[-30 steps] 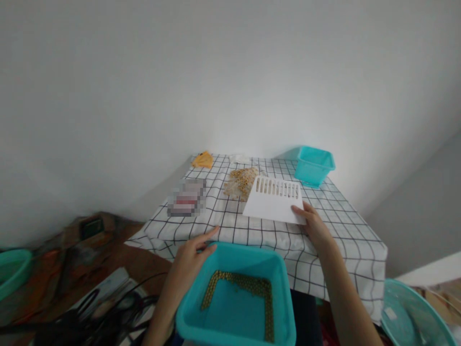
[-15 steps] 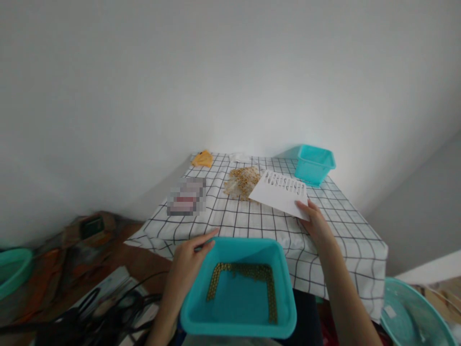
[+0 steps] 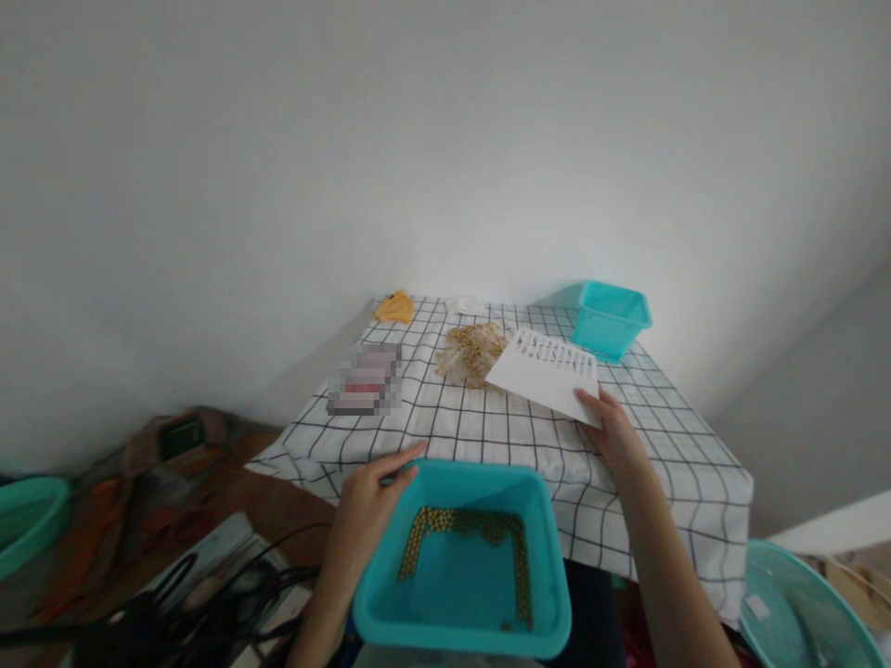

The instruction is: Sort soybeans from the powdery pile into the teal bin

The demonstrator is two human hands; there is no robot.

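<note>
My left hand (image 3: 370,508) grips the far left rim of a teal plastic tub (image 3: 390,603) held in front of the table. Small gold beads (image 3: 515,566) lie along the tub's bottom edges. My right hand (image 3: 616,436) pinches the near corner of a white slotted card (image 3: 543,376) and holds it tilted just above the checked tablecloth (image 3: 487,427). A heap of gold beads in clear wrap (image 3: 473,351) sits beside the card's far left edge.
A second teal tub (image 3: 611,318) stands at the table's back right. A blurred packet (image 3: 365,378) and an orange scrap (image 3: 394,307) lie on the left. Black cables (image 3: 174,612) clutter the floor on the left, and a teal basin (image 3: 800,612) sits lower right.
My right hand has lifted the white card off the cloth and carried it farther back and right. The tub has tipped slightly nearer, and its beads have shifted.
</note>
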